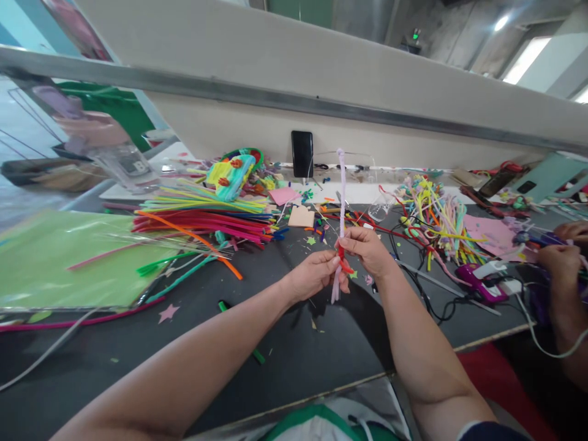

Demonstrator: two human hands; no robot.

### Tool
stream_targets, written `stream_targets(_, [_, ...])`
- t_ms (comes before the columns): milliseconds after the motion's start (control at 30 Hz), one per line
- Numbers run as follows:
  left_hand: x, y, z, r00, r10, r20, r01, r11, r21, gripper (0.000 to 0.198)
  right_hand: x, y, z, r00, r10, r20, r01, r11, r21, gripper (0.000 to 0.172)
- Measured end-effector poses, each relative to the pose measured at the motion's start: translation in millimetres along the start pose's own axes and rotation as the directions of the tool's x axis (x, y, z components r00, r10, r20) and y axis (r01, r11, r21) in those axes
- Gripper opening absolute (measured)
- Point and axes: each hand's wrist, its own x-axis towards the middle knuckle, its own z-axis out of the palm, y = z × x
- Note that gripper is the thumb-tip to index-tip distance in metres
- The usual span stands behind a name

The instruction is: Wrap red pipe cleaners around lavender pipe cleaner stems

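Observation:
My left hand (316, 274) and my right hand (365, 250) meet over the dark table (294, 349), both pinched on an upright pale lilac pipe cleaner (340, 184). A short red pipe cleaner (342, 257) is wound around it where my fingers grip. The lilac stem rises above my hands and its lower end hangs below them.
A heap of coloured pipe cleaners (206, 220) lies at the left beside green sheets (68, 257). A tangle of pipe cleaners (432, 214) and a pink glue gun (478, 283) lie at the right. A black phone (302, 153) leans on the partition. Another person's hands (563, 257) work at the far right.

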Motion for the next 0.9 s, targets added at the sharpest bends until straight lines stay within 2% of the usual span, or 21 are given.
stream_targets(167, [1.3, -2.2, 0.5, 0.999, 0.024, -0.037, -0.020, 0.995, 0.097, 0.028, -1.1, -3.2, 1.5, 1.000, -0.004, -0.020, 0.003, 0.999, -0.046, 0.020])
stream_targets(267, [1.8, -1.9, 2.0, 0.990, 0.070, -0.124, -0.032, 0.957, 0.287, 0.030, -0.1, -2.2, 2.1, 0.999, -0.001, -0.043, -0.004, 0.994, -0.107, 0.020])
stream_targets(333, [1.8, -0.7, 2.0, 0.970, 0.163, -0.183, -0.046, 0.853, 0.520, 0.033, 2.0, 1.6, 2.6, 0.997, -0.009, -0.077, -0.002, 0.989, -0.146, 0.021])
stream_targets(400, [1.7, 0.9, 1.4, 0.943, 0.269, -0.195, -0.050, 0.695, 0.717, 0.035, 4.5, 6.5, 3.0, 0.992, -0.036, -0.117, 0.013, 0.982, -0.190, 0.022])
stream_targets(433, [1.6, 1.5, 1.4, 0.935, 0.300, -0.190, -0.050, 0.640, 0.767, 0.037, 5.5, 8.6, 3.1, 0.990, -0.052, -0.134, 0.023, 0.977, -0.210, 0.023])
stream_targets(467, [1.6, 2.0, 1.8, 0.934, 0.306, -0.186, -0.050, 0.625, 0.779, 0.037, 6.0, 10.0, 3.0, 0.987, -0.062, -0.145, 0.029, 0.975, -0.219, 0.024])
stream_targets(500, [1.7, 2.1, 2.7, 0.938, 0.288, -0.191, -0.050, 0.659, 0.750, 0.037, 6.1, 10.6, 2.9, 0.986, -0.065, -0.152, 0.031, 0.976, -0.216, 0.024])
stream_targets(533, [1.8, 2.1, 4.0, 0.947, 0.250, -0.201, -0.049, 0.731, 0.680, 0.036, 5.8, 10.3, 2.6, 0.986, -0.062, -0.153, 0.031, 0.979, -0.200, 0.024])
stream_targets(600, [2.1, 1.5, 7.9, 0.966, 0.151, -0.209, -0.046, 0.898, 0.438, 0.034, 4.2, 7.8, 1.7, 0.987, -0.052, -0.152, 0.030, 0.990, -0.140, 0.023])
stream_targets(667, [2.2, 0.8, 11.9, 0.977, 0.077, -0.197, -0.042, 0.984, 0.176, 0.032, 2.6, 4.6, 0.8, 0.987, -0.044, -0.157, 0.032, 0.996, -0.080, 0.022])
stream_targets(767, [1.8, 0.5, 14.9, 0.983, 0.035, -0.180, -0.039, 0.999, -0.015, 0.032, 1.6, 1.9, 0.7, 0.986, -0.047, -0.159, 0.041, 0.998, -0.039, 0.021])
stream_targets(900, [1.7, 0.6, 13.0, 0.986, 0.003, -0.167, -0.005, 1.000, -0.012, 0.030, 2.3, 2.8, 1.6, 0.990, -0.056, -0.127, 0.053, 0.998, -0.028, 0.018])
